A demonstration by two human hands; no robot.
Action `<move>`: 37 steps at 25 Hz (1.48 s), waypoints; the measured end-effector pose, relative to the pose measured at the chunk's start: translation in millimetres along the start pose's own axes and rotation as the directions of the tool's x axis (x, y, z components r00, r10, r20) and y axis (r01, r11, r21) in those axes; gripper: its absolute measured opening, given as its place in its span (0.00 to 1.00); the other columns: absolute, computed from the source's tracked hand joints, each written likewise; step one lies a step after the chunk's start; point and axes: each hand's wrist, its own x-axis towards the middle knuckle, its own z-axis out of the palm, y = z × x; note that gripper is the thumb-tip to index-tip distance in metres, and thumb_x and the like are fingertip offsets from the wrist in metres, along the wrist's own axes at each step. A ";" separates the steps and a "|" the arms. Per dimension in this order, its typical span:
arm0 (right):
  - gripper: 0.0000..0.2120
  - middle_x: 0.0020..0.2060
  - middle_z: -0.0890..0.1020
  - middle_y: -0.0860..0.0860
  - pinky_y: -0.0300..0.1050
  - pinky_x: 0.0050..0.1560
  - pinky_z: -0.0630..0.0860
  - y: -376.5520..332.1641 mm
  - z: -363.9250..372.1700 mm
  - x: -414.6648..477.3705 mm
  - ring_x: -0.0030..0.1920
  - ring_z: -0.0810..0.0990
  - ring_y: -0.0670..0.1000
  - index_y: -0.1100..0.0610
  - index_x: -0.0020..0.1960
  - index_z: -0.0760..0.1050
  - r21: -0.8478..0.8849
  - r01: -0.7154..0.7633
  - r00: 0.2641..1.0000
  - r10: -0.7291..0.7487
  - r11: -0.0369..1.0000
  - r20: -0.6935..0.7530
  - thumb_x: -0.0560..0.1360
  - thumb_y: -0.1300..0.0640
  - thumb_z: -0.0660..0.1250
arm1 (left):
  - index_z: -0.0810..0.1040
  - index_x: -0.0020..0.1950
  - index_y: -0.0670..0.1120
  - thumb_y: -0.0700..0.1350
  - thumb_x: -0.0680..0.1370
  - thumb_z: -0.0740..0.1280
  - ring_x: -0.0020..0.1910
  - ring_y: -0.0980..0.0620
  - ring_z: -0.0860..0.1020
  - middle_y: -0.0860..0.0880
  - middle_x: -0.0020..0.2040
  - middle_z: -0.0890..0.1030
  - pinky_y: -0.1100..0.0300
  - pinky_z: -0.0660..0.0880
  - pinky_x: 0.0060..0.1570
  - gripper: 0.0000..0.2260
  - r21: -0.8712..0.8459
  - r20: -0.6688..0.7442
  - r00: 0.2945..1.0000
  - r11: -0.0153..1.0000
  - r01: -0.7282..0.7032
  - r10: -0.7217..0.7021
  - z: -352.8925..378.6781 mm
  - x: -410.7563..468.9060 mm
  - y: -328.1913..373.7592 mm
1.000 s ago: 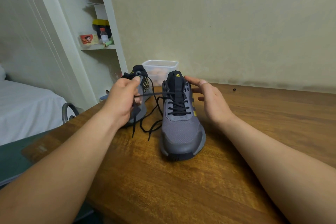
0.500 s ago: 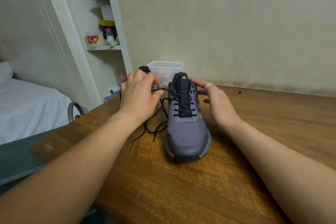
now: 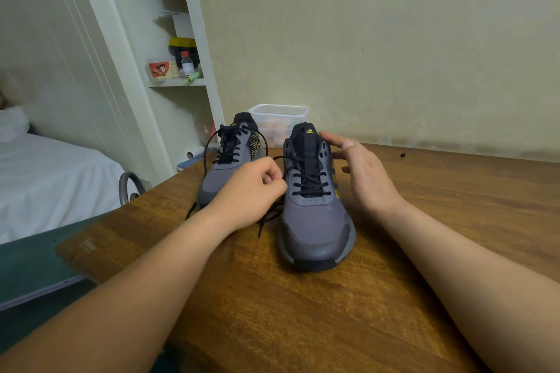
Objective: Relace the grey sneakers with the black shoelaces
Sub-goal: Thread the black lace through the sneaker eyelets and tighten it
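Note:
Two grey sneakers stand on the wooden table [image 3: 424, 251], toes toward me. The near sneaker [image 3: 315, 221] carries a black shoelace [image 3: 309, 179] crossed through its eyelets, with loose ends trailing at its left side. The far sneaker [image 3: 224, 169] behind and to the left is laced in black too. My left hand [image 3: 251, 194] lies between the two shoes, fingers curled and pinching a strand of the near sneaker's shoelace. My right hand [image 3: 363, 172] rests flat against the right side of that shoe's collar, fingers spread and touching the tongue.
A clear plastic container [image 3: 278, 121] stands at the wall behind the shoes. A small dark object [image 3: 402, 155] lies on the table at the far right. Left of the table are a white shelf unit [image 3: 178, 63], a bed [image 3: 45, 172] and a green surface [image 3: 27, 263].
My left hand has dropped from beside the far sneaker down to the near sneaker's left side, pulling the lace. The far sneaker is now uncovered. My right hand has stayed on the collar.

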 end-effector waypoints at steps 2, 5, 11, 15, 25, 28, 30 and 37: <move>0.21 0.71 0.75 0.41 0.51 0.73 0.70 -4.8 3.0 -1.5 0.71 0.72 0.41 0.42 0.76 0.71 -0.015 0.004 1.000 -0.004 1.000 -0.020 0.88 0.46 0.49 | 0.77 0.52 0.41 0.37 0.82 0.65 0.37 0.48 0.79 0.48 0.35 0.81 0.52 0.78 0.45 0.02 -0.270 0.047 0.997 0.960 0.075 -0.064 -2.6 -2.0 9.0; 0.18 0.66 0.78 0.43 0.50 0.66 0.75 -21.9 11.1 -8.5 0.63 0.77 0.42 0.45 0.72 0.72 -0.047 -0.028 0.982 0.019 0.999 -0.187 0.84 0.46 0.60 | 0.76 0.50 0.43 0.35 0.81 0.63 0.35 0.49 0.75 0.48 0.34 0.76 0.57 0.73 0.39 0.04 -0.457 0.042 0.991 0.880 0.130 -0.124 -7.8 -0.4 20.1; 0.16 0.34 0.86 0.49 0.45 0.37 0.73 -86.2 13.5 -17.6 0.30 0.78 0.46 0.55 0.41 0.84 -0.106 -0.148 0.977 0.162 0.983 0.138 0.81 0.53 0.61 | 0.75 0.53 0.43 0.37 0.85 0.62 0.27 0.53 0.76 0.46 0.39 0.80 0.62 0.73 0.30 0.04 -0.732 0.210 0.946 0.602 0.319 -0.246 -18.7 -0.9 47.6; 0.14 0.45 0.88 0.52 0.40 0.28 0.67 -101.3 15.0 -30.7 0.32 0.76 0.51 0.58 0.52 0.85 0.036 -0.267 0.907 0.239 0.963 0.346 0.81 0.50 0.65 | 0.78 0.64 0.41 0.38 0.86 0.60 0.48 0.47 0.87 0.42 0.53 0.87 0.54 0.80 0.56 0.10 -0.867 0.211 0.963 0.422 0.264 -0.169 -39.4 1.4 61.9; 0.10 0.53 0.87 0.59 0.37 0.24 0.64 -103.4 28.6 -42.2 0.29 0.75 0.49 0.63 0.62 0.77 0.378 -0.432 0.800 0.155 0.819 0.580 0.83 0.62 0.63 | 0.64 0.78 0.34 0.30 0.83 0.51 0.74 0.40 0.75 0.35 0.76 0.70 0.46 0.77 0.66 0.23 -0.978 0.153 0.982 0.126 0.166 -0.112 -48.4 -9.9 59.7; 0.12 0.41 0.83 0.59 0.38 0.27 0.62 -104.1 19.8 -40.4 0.28 0.70 0.48 0.62 0.58 0.78 0.480 -0.506 0.747 0.086 0.716 0.659 0.83 0.58 0.58 | 0.66 0.78 0.36 0.28 0.83 0.52 0.70 0.43 0.78 0.38 0.72 0.75 0.49 0.79 0.61 0.24 -0.965 0.090 0.985 0.233 0.124 -0.150 -40.3 -11.9 52.7; 0.10 0.34 0.76 0.54 0.40 0.32 0.65 -104.1 14.2 -37.9 0.31 0.70 0.48 0.61 0.54 0.79 0.545 -0.432 0.790 0.011 0.719 0.613 0.82 0.56 0.63 | 0.72 0.73 0.38 0.33 0.86 0.56 0.62 0.45 0.83 0.39 0.66 0.79 0.50 0.81 0.58 0.16 -0.924 0.054 0.979 0.362 0.122 -0.194 -35.3 -14.9 46.6; 0.13 0.26 0.62 0.45 0.39 0.26 0.55 -94.1 8.1 -32.7 0.26 0.58 0.45 0.59 0.53 0.82 0.190 -0.344 0.832 0.205 0.919 0.516 0.86 0.53 0.62 | 0.80 0.68 0.61 0.63 0.82 0.57 0.64 0.55 0.73 0.59 0.59 0.74 0.52 0.68 0.68 0.19 0.115 -0.249 0.955 0.984 -0.134 0.159 -26.9 -34.5 32.3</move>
